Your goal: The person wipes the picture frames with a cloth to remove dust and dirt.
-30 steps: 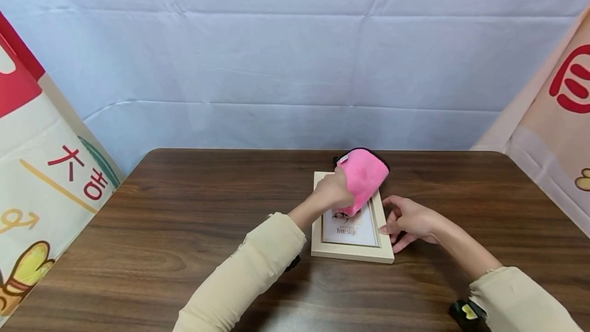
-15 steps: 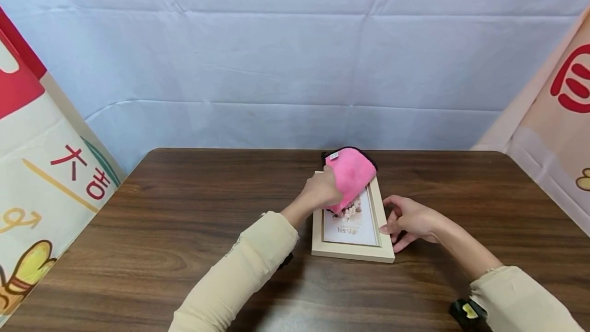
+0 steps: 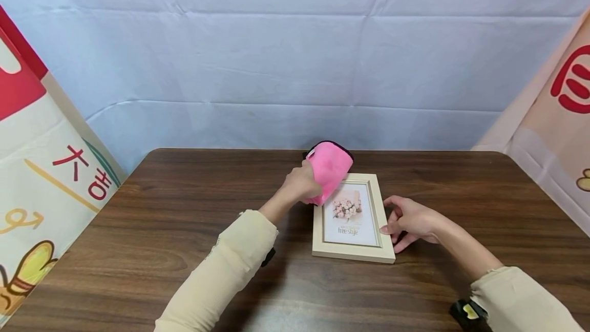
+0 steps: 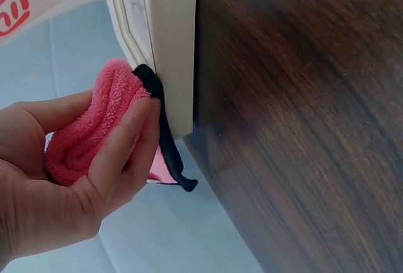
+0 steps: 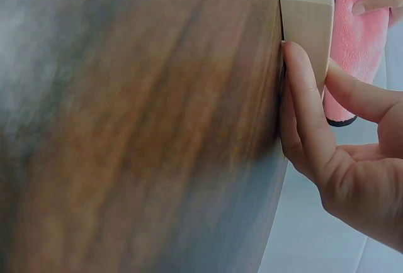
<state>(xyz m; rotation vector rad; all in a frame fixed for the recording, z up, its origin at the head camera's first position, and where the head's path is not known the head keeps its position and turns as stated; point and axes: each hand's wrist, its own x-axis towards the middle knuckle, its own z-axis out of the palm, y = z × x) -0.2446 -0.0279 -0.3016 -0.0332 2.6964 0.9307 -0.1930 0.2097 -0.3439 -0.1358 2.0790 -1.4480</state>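
A cream picture frame [image 3: 353,255] with a flower print lies flat on the wooden table, face up. My left hand [image 3: 300,183] grips a folded pink cloth [image 3: 331,168] with black edging, over the frame's far left corner. In the left wrist view the cloth [image 4: 94,131] is bunched between thumb and fingers, its black edge right against the frame's side [image 4: 176,53]. My right hand [image 3: 412,222] holds the frame by its right side. The right wrist view shows the thumb on top of the frame's border [image 5: 306,31] and the fingers along its side.
The brown wooden table [image 3: 193,209] extends to both sides of the frame. A pale blue cloth backdrop [image 3: 258,65] hangs behind its far edge. Printed sheets stand at the left [image 3: 60,168] and right [image 3: 557,132].
My left hand and the pink cloth have moved left across the frame to its far left corner, uncovering the flower print. The right hand and the frame have stayed in place.
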